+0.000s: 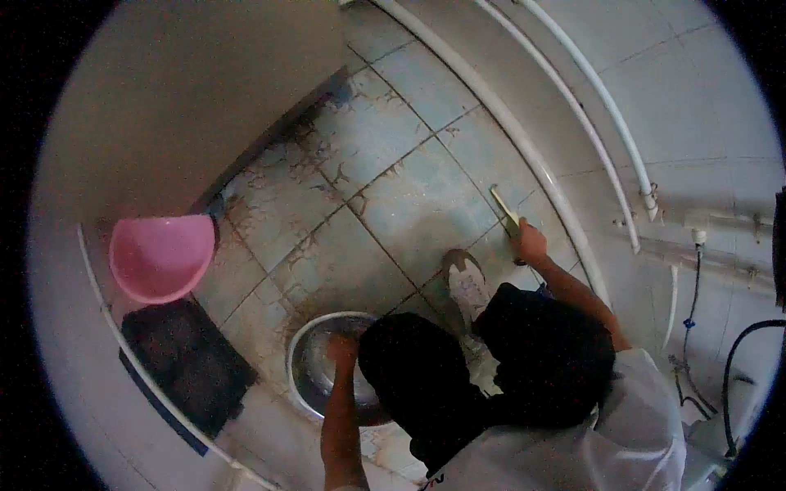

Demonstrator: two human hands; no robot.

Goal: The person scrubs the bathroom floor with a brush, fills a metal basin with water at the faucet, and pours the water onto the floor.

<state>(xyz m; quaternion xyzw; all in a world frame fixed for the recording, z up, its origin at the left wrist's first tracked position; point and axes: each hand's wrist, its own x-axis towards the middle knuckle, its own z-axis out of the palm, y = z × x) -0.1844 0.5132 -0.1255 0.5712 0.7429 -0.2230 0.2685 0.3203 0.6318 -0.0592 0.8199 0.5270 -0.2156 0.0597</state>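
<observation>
My left hand (342, 350) is down inside a round metal basin (309, 393) on the floor, left of my knees. Its fingers are blurred, and I cannot make out what they hold, if anything. On the other side, my right hand (530, 242) is closed around a thin yellow-green strip-like object (503, 204), whose free end points up and away from me over the tiles. The far part of the basin shows a pale rim, and my left knee hides its right side.
A pink basin (162, 255) stands at the left beside a dark mat-like item (187, 360). A large panel (205, 90) fills the upper left. White pipes (565, 90) run along the right wall. My shoe (467, 282) rests on the dirty tiled floor (393, 188).
</observation>
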